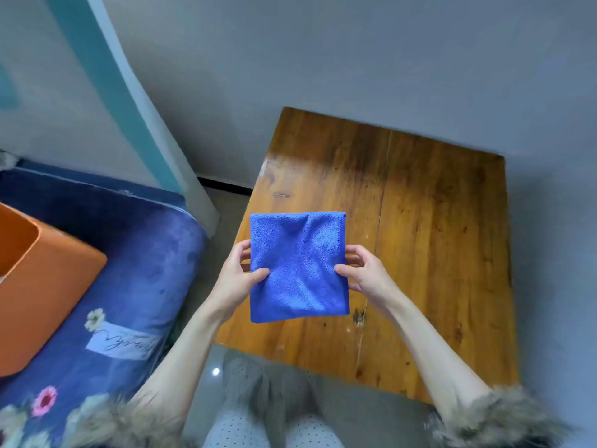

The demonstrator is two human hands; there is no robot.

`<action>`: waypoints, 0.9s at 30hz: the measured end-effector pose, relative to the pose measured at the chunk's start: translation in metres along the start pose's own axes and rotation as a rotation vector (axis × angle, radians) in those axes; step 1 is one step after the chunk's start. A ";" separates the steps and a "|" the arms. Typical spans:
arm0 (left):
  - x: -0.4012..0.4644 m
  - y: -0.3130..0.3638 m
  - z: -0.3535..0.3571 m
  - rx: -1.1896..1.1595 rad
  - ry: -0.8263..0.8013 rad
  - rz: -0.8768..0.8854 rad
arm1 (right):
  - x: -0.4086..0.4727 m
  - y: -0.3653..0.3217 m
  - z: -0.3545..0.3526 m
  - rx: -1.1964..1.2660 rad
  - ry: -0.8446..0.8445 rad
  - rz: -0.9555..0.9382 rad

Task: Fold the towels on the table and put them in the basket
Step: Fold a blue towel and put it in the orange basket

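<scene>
Both hands closed in pinches on the blue towel: left hand [240, 276] on the left edge, thumb on top and fingers curled beneath; right hand [363, 273] on the right edge, gripped the same way. Blue towel [298, 266] held between the hands, already folded to a near-square packet, lifted or barely clear of the wooden desk [429, 227]; hard to tell whether the near edge touches the wood.

Judged step: folding finished or nearly so, transfer to the basket next. Calls for keeping both pinches firm so the layers stay stacked, then a swing well to the left of the left hand, toward the orange basket [42, 286] resting on the blue floral bedding [145, 270], and a flat lowering inside.

Orientation: slightly longer axis running away from the body, toward the far wall; short sides nearest and farthest; a soft crease near the far edge, slightly rumpled. No other towels visible on the desk.
</scene>
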State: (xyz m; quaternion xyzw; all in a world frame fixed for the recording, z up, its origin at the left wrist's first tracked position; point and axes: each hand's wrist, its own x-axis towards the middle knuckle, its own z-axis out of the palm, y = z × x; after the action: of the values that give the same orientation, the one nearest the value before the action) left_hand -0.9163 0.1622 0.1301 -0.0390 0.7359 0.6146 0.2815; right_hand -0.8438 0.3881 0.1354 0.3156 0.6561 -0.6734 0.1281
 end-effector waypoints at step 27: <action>-0.118 -0.091 -0.456 -0.492 0.655 -0.065 | 0.002 -0.096 0.517 -0.415 -0.519 -0.055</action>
State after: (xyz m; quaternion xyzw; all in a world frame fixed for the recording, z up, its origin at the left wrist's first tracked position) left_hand -0.9476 -0.3162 0.1439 -0.3218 0.6160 0.7182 0.0340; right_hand -1.0350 -0.0999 0.1801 0.0829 0.7330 -0.5867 0.3341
